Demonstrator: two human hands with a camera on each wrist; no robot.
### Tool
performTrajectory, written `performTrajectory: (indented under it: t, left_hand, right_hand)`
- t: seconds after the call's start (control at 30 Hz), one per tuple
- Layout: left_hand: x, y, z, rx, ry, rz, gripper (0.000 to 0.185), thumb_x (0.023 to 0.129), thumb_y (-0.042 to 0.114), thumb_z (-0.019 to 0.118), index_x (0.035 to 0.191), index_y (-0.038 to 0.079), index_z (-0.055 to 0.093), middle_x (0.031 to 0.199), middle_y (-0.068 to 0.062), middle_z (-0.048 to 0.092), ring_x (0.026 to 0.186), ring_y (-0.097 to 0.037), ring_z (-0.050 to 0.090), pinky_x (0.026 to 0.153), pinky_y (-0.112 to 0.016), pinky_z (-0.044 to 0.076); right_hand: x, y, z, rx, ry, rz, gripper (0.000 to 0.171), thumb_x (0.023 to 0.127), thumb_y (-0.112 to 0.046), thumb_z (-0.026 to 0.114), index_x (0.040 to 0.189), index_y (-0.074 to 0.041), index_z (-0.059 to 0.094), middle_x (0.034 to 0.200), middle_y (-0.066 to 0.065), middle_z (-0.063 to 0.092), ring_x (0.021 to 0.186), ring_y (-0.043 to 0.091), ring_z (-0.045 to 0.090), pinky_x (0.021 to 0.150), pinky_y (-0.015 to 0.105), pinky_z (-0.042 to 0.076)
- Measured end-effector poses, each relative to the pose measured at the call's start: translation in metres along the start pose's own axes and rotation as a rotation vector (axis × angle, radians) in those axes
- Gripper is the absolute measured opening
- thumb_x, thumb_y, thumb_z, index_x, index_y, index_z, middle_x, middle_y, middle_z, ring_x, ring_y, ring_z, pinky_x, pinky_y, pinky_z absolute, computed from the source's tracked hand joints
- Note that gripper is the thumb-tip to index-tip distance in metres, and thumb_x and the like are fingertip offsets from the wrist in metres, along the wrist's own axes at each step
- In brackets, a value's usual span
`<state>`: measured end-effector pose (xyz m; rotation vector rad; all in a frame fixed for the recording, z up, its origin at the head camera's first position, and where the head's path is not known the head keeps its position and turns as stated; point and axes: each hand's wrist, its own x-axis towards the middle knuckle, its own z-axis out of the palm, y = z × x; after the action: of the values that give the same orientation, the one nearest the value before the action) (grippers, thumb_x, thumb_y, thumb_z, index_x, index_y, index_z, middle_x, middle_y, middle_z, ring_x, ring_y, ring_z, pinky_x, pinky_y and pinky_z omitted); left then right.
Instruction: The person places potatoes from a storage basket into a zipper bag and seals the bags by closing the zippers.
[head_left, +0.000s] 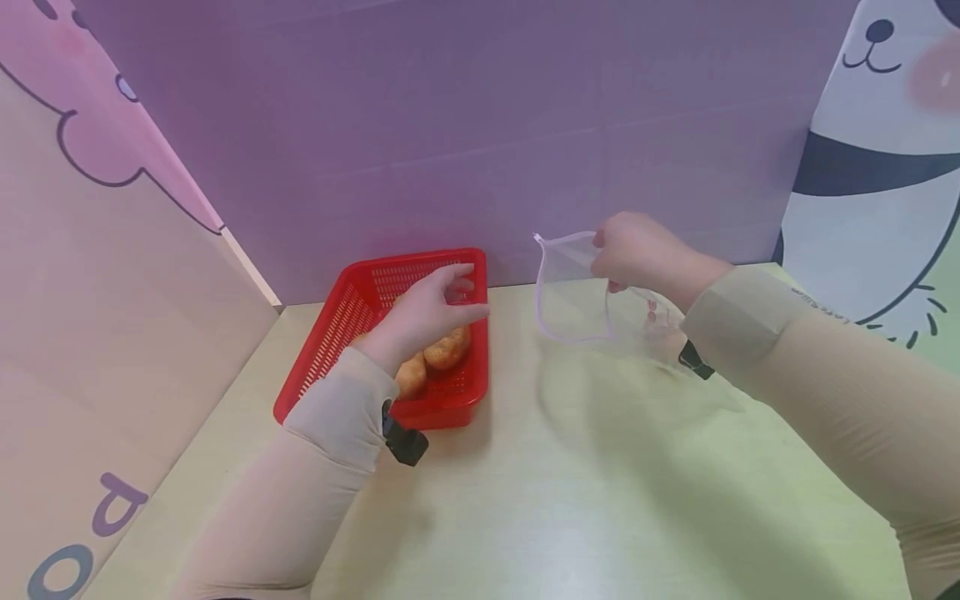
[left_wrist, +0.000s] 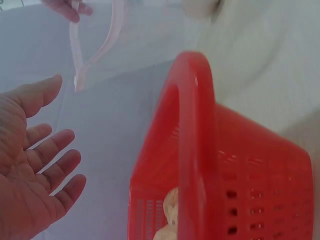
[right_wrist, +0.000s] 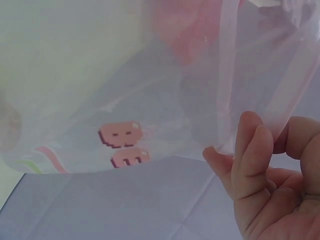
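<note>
My right hand [head_left: 643, 254] pinches the top edge of a clear zip bag [head_left: 572, 292], whose mouth gapes toward the left. Pink printed figures [right_wrist: 122, 135] mark the bag's side, and a blurred brownish lump [right_wrist: 10, 127] shows at its lower end. My left hand [head_left: 426, 312] hovers above the red plastic basket [head_left: 431, 414], fingers spread and loosely bent with nothing in them. Inside the basket lie several round, golden-brown, potato-like things [head_left: 447, 348], partly hidden by that hand. In the left wrist view the left palm [left_wrist: 20, 185] appears beside the basket's rim.
A pale wooden table [head_left: 525, 500] carries the basket and bag. Behind it rises a purple wall panel [head_left: 480, 125] close to the basket's far edge. Side panels with cartoon prints, including a panda [head_left: 877, 200] on the right, flank the table.
</note>
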<state>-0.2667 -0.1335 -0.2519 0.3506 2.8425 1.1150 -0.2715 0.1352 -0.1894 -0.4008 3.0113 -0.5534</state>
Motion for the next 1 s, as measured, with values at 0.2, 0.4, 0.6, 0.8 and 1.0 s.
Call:
performTrajectory:
  t: [0.2, 0.4, 0.6, 0.8, 1.0]
  left_hand:
    - [-0.008, -0.016, -0.01, -0.04, 0.033, -0.035, 0.074, 0.082, 0.034, 0.074, 0.147, 0.026, 0.038, 0.137, 0.0, 0.05, 0.123, -0.023, 0.048, 0.099, -0.046, 0.044]
    - [-0.018, -0.032, -0.018, -0.145, 0.043, -0.081, 0.073, 0.083, 0.038, 0.074, 0.146, 0.031, 0.037, 0.132, 0.004, 0.051, 0.118, -0.02, 0.049, 0.098, -0.046, 0.044]
    - [-0.027, -0.052, -0.025, -0.242, 0.068, -0.12, 0.074, 0.084, 0.041, 0.072, 0.146, 0.028, 0.036, 0.136, 0.001, 0.048, 0.124, -0.022, 0.045, 0.102, -0.043, 0.041]
    - [-0.033, -0.077, -0.033, -0.223, 0.09, -0.152, 0.076, 0.086, 0.039, 0.071, 0.149, 0.02, 0.033, 0.14, -0.008, 0.046, 0.128, -0.028, 0.043, 0.106, -0.045, 0.036]
    - [-0.044, -0.102, -0.039, -0.087, 0.051, -0.244, 0.08, 0.086, 0.04, 0.069, 0.15, 0.013, 0.029, 0.141, -0.014, 0.044, 0.128, -0.035, 0.042, 0.105, -0.052, 0.036]
  right_hand:
    - [0.002, -0.001, 0.001, 0.014, -0.003, -0.011, 0.021, 0.08, -0.002, 0.051, 0.097, 0.005, 0.062, 0.086, 0.013, 0.063, 0.066, 0.02, 0.064, 0.073, 0.037, 0.05]
    - [0.003, 0.0, 0.001, 0.047, -0.018, -0.006, 0.027, 0.082, -0.002, 0.052, 0.106, 0.007, 0.061, 0.097, 0.018, 0.062, 0.067, 0.022, 0.063, 0.067, 0.033, 0.052]
    - [0.004, 0.004, 0.001, 0.049, -0.02, -0.03, 0.028, 0.082, -0.002, 0.05, 0.106, 0.008, 0.061, 0.096, 0.019, 0.062, 0.065, 0.02, 0.063, 0.065, 0.032, 0.053]
    - [-0.001, 0.011, -0.002, 0.053, -0.021, -0.024, 0.03, 0.083, -0.003, 0.05, 0.108, 0.008, 0.061, 0.097, 0.02, 0.062, 0.066, 0.019, 0.064, 0.07, 0.038, 0.052]
    - [-0.003, 0.013, -0.004, 0.029, -0.026, -0.018, 0.032, 0.083, -0.005, 0.049, 0.109, 0.007, 0.061, 0.089, 0.015, 0.064, 0.068, 0.02, 0.064, 0.075, 0.042, 0.047]
